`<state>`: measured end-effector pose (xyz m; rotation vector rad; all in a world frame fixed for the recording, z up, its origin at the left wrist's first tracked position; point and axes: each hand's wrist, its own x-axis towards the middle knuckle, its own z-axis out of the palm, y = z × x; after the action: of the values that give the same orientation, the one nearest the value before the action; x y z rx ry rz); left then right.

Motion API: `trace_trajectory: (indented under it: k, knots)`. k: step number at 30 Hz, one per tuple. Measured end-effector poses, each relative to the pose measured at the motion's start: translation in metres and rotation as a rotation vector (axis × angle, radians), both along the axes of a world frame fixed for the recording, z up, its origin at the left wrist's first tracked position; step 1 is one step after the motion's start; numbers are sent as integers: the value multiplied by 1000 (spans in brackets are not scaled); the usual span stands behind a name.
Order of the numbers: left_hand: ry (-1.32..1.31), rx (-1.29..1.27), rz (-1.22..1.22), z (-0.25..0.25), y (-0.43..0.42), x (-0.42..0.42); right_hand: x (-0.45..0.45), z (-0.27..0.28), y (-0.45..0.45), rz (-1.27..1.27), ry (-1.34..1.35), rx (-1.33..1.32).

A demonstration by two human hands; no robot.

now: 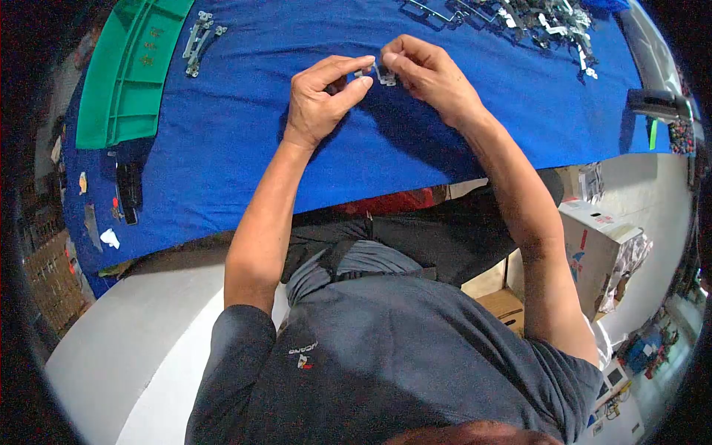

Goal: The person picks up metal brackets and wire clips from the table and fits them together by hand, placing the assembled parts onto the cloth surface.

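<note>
Above the blue cloth, my two hands are close together. My left hand [322, 96] is closed in a pinch, thumb and fingertips on one end of a small metal bracket [386, 77]. At the other end, the curled fingers of my right hand [424, 74] pinch too, and they partly cover the piece. Whether it is one part or two joined parts I cannot tell. Up and to the left lie similar silvery metal brackets [199, 44] on the cloth.
A green plastic tray [122, 122] with small brass-coloured bits stands at the left. A pile of metal parts [552, 26] lies at the far right. Near the left edge is a black object [127, 189]. A cardboard box [593, 245] stands below the table's right side.
</note>
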<state>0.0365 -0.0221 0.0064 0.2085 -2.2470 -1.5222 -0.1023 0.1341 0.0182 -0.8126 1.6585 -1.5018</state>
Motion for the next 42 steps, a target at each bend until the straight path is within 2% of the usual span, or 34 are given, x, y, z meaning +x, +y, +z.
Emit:
trace_trajectory:
  k: [2, 5, 7, 11, 15, 28, 30, 33, 42]
  knots:
    - [5, -27, -4, -1, 0, -1, -1, -1, -1, -72, -2, -52]
    - [-41, 17, 110, -4, 3, -3, -9, -1, 0, -156, -150, -161]
    - [-79, 116, 281, -3, 7, -3, -9, 4, 3, -55, -121, 5]
    - [-13, 212, 325, -1, 6, -6, -4, 0, 2, 14, -74, 17]
    - [-29, 187, 304, -4, 4, -5, -2, -1, 1, 66, 54, 31]
    - [18, 122, 115, 1, 1, 1, 0, -1, 3, 49, 196, 99]
    - [-21, 159, 101, 2, 1, 2, 0, 1, 3, 37, -6, 49]
    - [-10, 97, 86, 3, 1, 1, -1, 3, 4, 88, -103, 34]
    - [-21, 90, 78, 5, 1, 2, -5, 2, 3, 125, -124, 3]
